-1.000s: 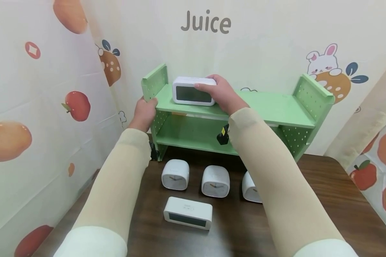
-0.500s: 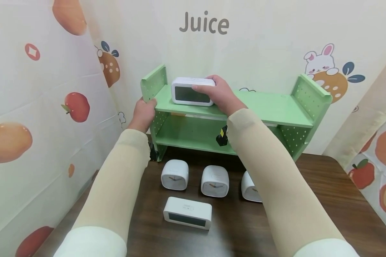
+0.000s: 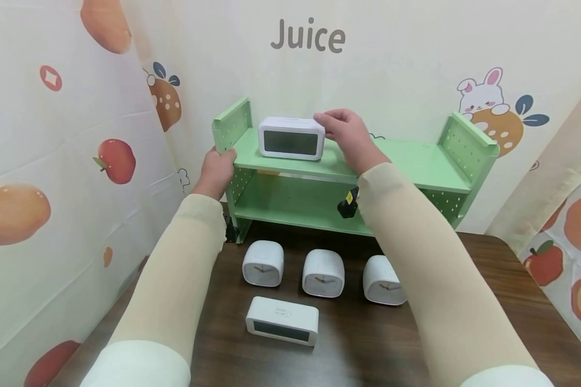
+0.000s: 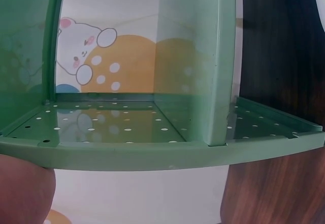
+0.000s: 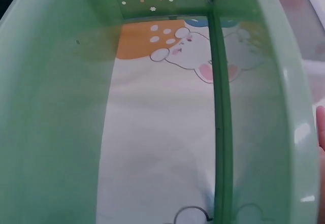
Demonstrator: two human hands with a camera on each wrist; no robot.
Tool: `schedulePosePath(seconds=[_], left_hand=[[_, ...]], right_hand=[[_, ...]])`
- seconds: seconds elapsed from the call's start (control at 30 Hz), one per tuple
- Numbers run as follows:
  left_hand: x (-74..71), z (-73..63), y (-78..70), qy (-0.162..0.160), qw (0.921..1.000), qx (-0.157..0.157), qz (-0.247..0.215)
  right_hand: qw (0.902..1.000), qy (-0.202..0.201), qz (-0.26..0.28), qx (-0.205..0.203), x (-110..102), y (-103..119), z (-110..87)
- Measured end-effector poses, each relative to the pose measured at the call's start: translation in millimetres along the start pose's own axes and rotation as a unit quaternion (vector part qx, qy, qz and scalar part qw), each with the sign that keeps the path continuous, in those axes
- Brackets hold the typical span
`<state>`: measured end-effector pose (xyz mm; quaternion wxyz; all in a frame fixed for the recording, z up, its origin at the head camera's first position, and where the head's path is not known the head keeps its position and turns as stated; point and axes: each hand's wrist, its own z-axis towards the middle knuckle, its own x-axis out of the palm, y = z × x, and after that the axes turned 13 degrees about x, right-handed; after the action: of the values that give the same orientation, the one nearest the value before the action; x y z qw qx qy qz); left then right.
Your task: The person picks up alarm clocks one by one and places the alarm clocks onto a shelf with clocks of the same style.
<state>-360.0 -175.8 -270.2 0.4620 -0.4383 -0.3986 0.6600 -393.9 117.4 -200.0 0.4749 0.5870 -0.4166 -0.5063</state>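
A white digital clock (image 3: 291,141) with a dark display stands upright at the left of the green shelf's (image 3: 406,156) top board. My right hand (image 3: 353,134) is at its right end, fingertips at the upper right corner and no longer round the front. In the right wrist view only a sliver of that hand (image 5: 321,132) shows at the right edge. My left hand (image 3: 217,171) grips the shelf's left side panel, thumb in front and the other fingers hidden behind. In the left wrist view part of this hand (image 4: 25,188) lies against the panel's edge.
On the dark wooden table (image 3: 368,349) a second white digital clock (image 3: 283,321) lies nearest me. Behind it stand three rounded white analog clocks: left (image 3: 263,263), middle (image 3: 324,273) and right (image 3: 383,281), the last partly covered by my right sleeve. A fruit-patterned curtain (image 3: 406,64) hangs behind.
My right hand has slid off the front of the digital clock and moved right, to its corner. The clock stays on the top board. My left hand has not moved.
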Motion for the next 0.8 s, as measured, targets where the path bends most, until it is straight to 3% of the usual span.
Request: schedulePosePath(seconds=[0.13, 0.27, 0.4, 0.63, 0.8], left_hand=[[-0.9, -0.7, 0.6, 0.005, 1.0, -0.006, -0.003], [-1.6, -0.6, -0.2, 0.006, 1.0, -0.004, -0.005], [-0.7, 0.8, 1.3, 0.008, 1.0, -0.001, -0.004], [-2.7, 6.0, 5.3, 0.011, 0.9999, -0.005, 0.001], [-2.5, 4.4, 3.7, 0.014, 0.9998, -0.009, -0.005]], right_hand=[[0.9993, 0.008, 0.029, -0.024, -7, 0, -9.9], [0.9995, -0.011, 0.021, -0.02, -10, -4, -22.0], [0.9974, -0.024, 0.052, -0.044, -10, -13, -31.2], [0.973, 0.022, 0.193, -0.125, -6, -28, -49.1], [0.9586, 0.048, 0.23, -0.16, -2, -45, -68.6]])
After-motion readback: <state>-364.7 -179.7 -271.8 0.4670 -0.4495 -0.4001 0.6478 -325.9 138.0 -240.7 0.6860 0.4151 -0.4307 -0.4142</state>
